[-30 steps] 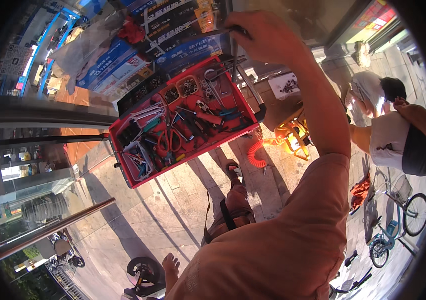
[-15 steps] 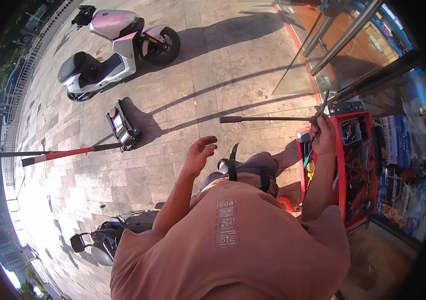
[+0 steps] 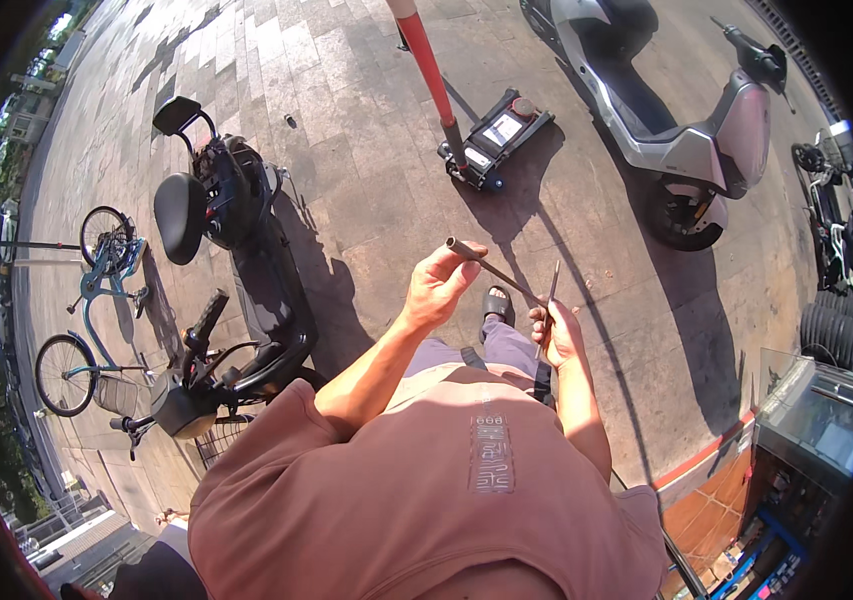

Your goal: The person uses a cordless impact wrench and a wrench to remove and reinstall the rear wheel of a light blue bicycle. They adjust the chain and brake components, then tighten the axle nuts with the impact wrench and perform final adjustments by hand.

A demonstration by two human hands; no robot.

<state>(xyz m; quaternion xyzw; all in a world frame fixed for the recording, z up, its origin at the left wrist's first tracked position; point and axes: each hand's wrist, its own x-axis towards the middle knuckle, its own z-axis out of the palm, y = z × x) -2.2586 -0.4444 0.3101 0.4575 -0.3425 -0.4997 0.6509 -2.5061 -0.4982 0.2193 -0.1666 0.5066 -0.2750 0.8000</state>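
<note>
Where the left hand point(image 3: 440, 287) was empty half a second ago, it now curls loosely round the socket end of a T-handle socket wrench point(image 3: 511, 280), thumb and fingers touching the metal. The right hand point(image 3: 558, 331) keeps its fingers closed about the junction with the crossbar, so the tool is now supported at both ends rather than one. It lies in front of the torso, just off the view's centre between two and three o'clock, its shaft slanting between the hands above a sandal point(image 3: 497, 304). The red tool tray has left the view, since the person has turned to face the paving point(image 3: 366, 190). There, a floor jack point(image 3: 501, 138) sits toward one o'clock, its red handle point(image 3: 428, 75) rising to twelve and probably the main obstacle straight ahead. A silver scooter point(image 3: 646, 130) stands between one and two o'clock, a black scooter point(image 3: 271, 290) between nine and ten, a blue bicycle point(image 3: 96, 310) at nine, and stacked tyres point(image 3: 831, 322) at three.
</note>
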